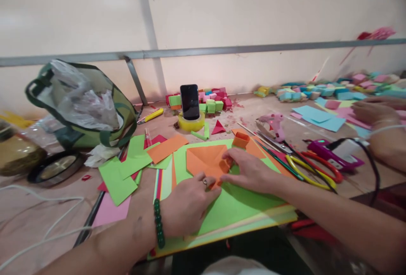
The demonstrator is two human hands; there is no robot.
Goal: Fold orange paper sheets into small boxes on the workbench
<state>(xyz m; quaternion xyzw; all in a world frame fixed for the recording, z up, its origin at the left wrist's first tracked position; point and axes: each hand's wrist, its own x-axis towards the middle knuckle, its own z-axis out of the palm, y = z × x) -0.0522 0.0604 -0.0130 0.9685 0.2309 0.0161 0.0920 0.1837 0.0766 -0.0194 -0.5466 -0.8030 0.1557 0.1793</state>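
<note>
A sheet of orange paper (203, 156) with creases across it lies on a stack of coloured paper (250, 207), green uppermost. My left hand (190, 199), with a ring and a green bead bracelet, has its fingers closed on the near edge of the orange sheet. On the right side, my right hand (245, 171) grips a raised, folded part of the same sheet between thumb and fingers. Just beyond that hand sits a small folded orange paper box (241, 140). The fingertips partly hide the near corner of the sheet.
A phone (189, 102) stands in a yellow tape roll (191, 122), with folded paper cubes (215, 102) behind. Green paper pieces (127, 173) and a bag (85, 102) lie left. Right are scissors (312, 173), a pink glue gun (272, 126), a purple power strip (334, 155) and another person's hand (377, 112).
</note>
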